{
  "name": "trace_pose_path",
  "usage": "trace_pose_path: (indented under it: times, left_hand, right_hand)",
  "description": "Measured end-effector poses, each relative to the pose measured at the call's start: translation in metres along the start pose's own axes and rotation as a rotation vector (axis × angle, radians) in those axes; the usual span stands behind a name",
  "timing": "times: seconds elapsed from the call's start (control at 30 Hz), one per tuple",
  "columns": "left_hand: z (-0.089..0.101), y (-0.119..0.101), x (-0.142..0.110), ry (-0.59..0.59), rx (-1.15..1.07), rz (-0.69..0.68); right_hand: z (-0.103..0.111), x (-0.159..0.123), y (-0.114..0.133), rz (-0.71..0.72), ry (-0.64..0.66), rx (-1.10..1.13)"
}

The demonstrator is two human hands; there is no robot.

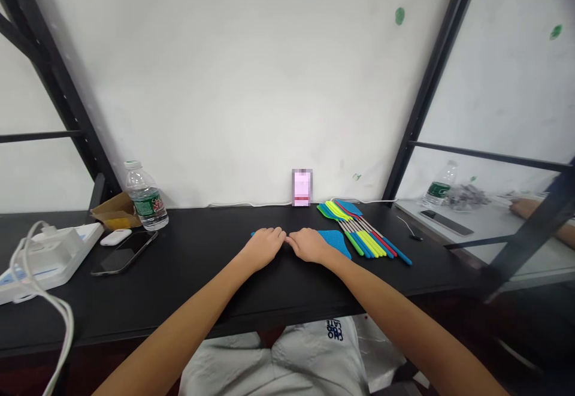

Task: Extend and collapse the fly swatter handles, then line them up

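A blue fly swatter lies crosswise in both my hands, low over the black table. Its mesh head (pixel 335 240) shows to the right, beyond my right hand (pixel 308 244), whose fingers are closed near the head. My left hand (pixel 266 246) is closed round the other end, where a bit of blue handle sticks out past the knuckles. The two hands almost meet, and they cover the shaft between them. To the right lies a fanned row of fly swatters (pixel 366 234) in green, yellow, red and blue, handles toward me.
A phone (pixel 302 188) leans on the wall. On the left are a water bottle (pixel 147 198), a cardboard box (pixel 117 210), a white case (pixel 115 237), a dark phone (pixel 126 253) and a power strip (pixel 54 261) with cables. Beyond the right frame post, another person's arm (pixel 539 211) shows.
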State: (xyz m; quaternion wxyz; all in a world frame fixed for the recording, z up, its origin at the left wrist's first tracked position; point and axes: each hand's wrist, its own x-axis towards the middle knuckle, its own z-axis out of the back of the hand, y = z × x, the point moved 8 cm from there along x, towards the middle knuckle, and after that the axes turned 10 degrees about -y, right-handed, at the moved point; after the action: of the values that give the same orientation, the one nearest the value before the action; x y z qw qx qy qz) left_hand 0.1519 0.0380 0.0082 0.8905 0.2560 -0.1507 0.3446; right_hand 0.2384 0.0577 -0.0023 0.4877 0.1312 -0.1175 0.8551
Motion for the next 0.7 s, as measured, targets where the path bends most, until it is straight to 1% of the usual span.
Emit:
trace_pose_path:
  times: [0.13, 0.27, 0.7]
  left_hand:
    - [0.0055, -0.0026, -0.006, 0.027, -0.034, 0.013]
    - [0.0059, -0.0027, -0.0094, 0.051, -0.063, 0.028]
    - [0.003, 0.0011, -0.0099, 0.083, -0.128, 0.039]
  right_hand:
    - [0.0023, -0.0026, 0.0032, 0.044, -0.002, -0.01]
    - [0.0024, -0.0026, 0.0049, 0.077, 0.01, -0.02]
    - [-0.0015, -0.0022, 0.0049, 0.099, 0.051, -0.051]
